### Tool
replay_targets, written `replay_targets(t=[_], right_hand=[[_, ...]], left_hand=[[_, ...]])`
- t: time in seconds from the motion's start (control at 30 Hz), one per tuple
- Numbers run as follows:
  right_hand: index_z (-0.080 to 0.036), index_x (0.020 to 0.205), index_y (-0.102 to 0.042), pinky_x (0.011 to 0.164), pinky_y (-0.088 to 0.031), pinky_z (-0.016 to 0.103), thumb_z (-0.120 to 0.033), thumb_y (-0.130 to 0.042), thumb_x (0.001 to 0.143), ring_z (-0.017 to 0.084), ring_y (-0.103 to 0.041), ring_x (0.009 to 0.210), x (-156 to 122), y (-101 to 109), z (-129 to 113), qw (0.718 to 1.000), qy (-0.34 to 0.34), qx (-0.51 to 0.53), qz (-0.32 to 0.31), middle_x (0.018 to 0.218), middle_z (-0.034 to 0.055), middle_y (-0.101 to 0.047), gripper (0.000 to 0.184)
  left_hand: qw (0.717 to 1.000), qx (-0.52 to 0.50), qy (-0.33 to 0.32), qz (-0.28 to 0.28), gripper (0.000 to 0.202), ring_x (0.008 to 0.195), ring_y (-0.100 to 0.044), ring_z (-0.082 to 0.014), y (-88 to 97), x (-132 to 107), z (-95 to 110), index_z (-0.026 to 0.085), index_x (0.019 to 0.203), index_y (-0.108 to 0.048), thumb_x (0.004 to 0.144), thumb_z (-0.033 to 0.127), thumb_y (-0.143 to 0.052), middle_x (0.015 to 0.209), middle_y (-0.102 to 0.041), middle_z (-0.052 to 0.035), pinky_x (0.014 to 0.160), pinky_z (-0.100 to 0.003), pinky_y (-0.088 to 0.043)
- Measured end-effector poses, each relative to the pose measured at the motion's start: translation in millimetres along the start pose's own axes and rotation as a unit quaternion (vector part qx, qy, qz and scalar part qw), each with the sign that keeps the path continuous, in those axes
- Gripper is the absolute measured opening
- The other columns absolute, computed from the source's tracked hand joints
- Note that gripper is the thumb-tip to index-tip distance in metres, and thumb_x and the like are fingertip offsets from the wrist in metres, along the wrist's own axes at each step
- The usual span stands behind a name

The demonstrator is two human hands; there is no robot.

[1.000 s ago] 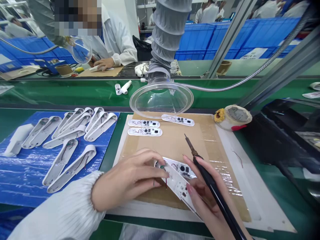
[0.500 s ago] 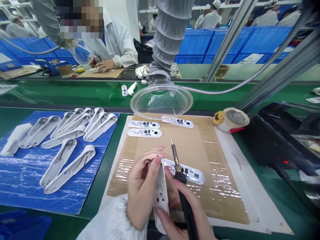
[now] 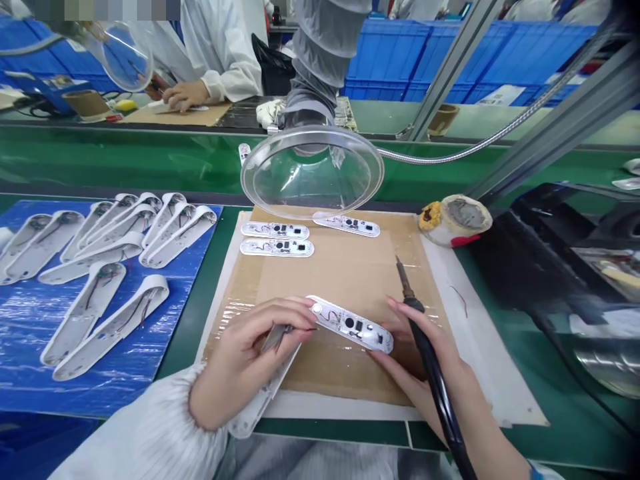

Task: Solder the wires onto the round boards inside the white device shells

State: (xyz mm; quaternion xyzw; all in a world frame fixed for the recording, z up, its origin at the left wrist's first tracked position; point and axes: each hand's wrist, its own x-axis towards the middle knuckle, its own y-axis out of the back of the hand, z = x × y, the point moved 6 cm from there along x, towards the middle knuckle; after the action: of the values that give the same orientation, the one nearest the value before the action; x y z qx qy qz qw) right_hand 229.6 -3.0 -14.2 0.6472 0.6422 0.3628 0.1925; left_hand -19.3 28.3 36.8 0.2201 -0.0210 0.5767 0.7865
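My left hand (image 3: 255, 353) is closed around a white plastic shell (image 3: 265, 393) that slants down toward the front edge of the mat. Its fingertips also reach the left end of a white oblong panel with a circuit board (image 3: 353, 325). My right hand (image 3: 435, 360) holds a soldering iron (image 3: 434, 360), its metal tip pointing up and away from me. The thumb and a finger of that hand are at the panel's right end. Thin wires and black components show on the panel. What lies inside the left fingers is partly hidden.
Several white shells with wires (image 3: 107, 327) lie on a blue board (image 3: 25, 360). Three similar panels (image 3: 277, 248) rest at the back of the brown mat (image 3: 345, 267). A clear extraction hood (image 3: 313, 173) hangs above; a round pot (image 3: 457, 217) stands right. Across, a person (image 3: 220, 53) works.
My hands have moved apart, the left with the shell toward the left and the right with the soldering iron toward the right. The panel now sits between my fingertips. The view has tilted down.
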Motion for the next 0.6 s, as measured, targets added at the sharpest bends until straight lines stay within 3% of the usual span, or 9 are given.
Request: replay_targets(t=[0.1, 0.17, 0.3, 0.37, 0.5, 0.6], right_hand=[[-0.038, 0.145, -0.035, 0.097, -0.059, 0.039, -0.027, -0.069, 0.09, 0.021, -0.069, 0.105, 2, -13, -7, 0.997, -0.007, 0.057, -0.044, 0.123, 0.0012, -0.065, 0.066], [-0.038, 0.147, -0.033, 0.102, -0.057, 0.039, -0.024, -0.067, 0.091, 0.02, -0.068, 0.108, 4, -21, -15, 0.992, -0.001, 0.101, -0.078, 0.127, 0.0009, -0.064, 0.067], [-0.036, 0.149, -0.03, 0.101, -0.057, 0.033, -0.02, -0.069, 0.089, 0.02, -0.063, 0.119, 6, -29, -24, 0.985, 0.026, 0.138, -0.099, 0.146, 0.0023, -0.05, 0.073], [-0.035, 0.15, -0.029, 0.099, -0.058, 0.03, -0.019, -0.072, 0.087, 0.019, -0.063, 0.118, 6, -29, -26, 0.984, 0.043, 0.146, -0.089, 0.147, 0.0028, -0.05, 0.077], [-0.034, 0.148, -0.032, 0.1, -0.057, 0.029, -0.016, -0.075, 0.084, 0.017, -0.069, 0.106, 8, -30, -26, 0.984, 0.023, 0.169, -0.042, 0.151, 0.0047, -0.044, 0.079], [-0.033, 0.147, -0.035, 0.096, -0.059, 0.023, -0.012, -0.075, 0.083, 0.014, -0.069, 0.104, 12, -30, -30, 0.984, 0.02, 0.176, -0.012, 0.151, 0.0034, -0.044, 0.079]], left_hand=[[0.987, 0.09, -0.087, -0.105, 0.023, 0.12, -0.062, -0.0177, 0.5, 8, 14, 0.019, 0.106, -0.067, 0.093, 0.004, -0.056, 0.111, -0.072, -0.0059, 0.103, -0.027, -0.053], [0.96, 0.179, -0.145, -0.161, 0.022, 0.127, -0.058, -0.0188, -2.5, 16, 21, 0.019, 0.106, -0.067, 0.097, 0.008, -0.05, 0.12, -0.069, -0.0076, 0.107, -0.028, -0.05], [0.833, 0.388, -0.305, -0.25, 0.029, 0.13, -0.056, -0.0205, -29.8, 31, 16, 0.019, 0.096, -0.07, 0.102, 0.018, -0.041, 0.127, -0.068, -0.0076, 0.106, -0.03, -0.051], [0.793, 0.416, -0.354, -0.272, 0.03, 0.13, -0.056, -0.023, -45.5, 37, 5, 0.015, 0.095, -0.07, 0.102, 0.017, -0.041, 0.128, -0.067, -0.0092, 0.097, -0.031, -0.056], [0.816, 0.425, -0.318, -0.23, 0.026, 0.126, -0.059, -0.0266, -60.8, 50, -9, 0.009, 0.098, -0.069, 0.1, 0.013, -0.044, 0.134, -0.061, -0.0157, 0.088, -0.034, -0.06], [0.855, 0.404, -0.262, -0.191, 0.026, 0.132, -0.054, -0.0254, -60.2, 46, -9, 0.01, 0.098, -0.069, 0.1, 0.013, -0.044, 0.135, -0.06, -0.0142, 0.101, -0.037, -0.053]])
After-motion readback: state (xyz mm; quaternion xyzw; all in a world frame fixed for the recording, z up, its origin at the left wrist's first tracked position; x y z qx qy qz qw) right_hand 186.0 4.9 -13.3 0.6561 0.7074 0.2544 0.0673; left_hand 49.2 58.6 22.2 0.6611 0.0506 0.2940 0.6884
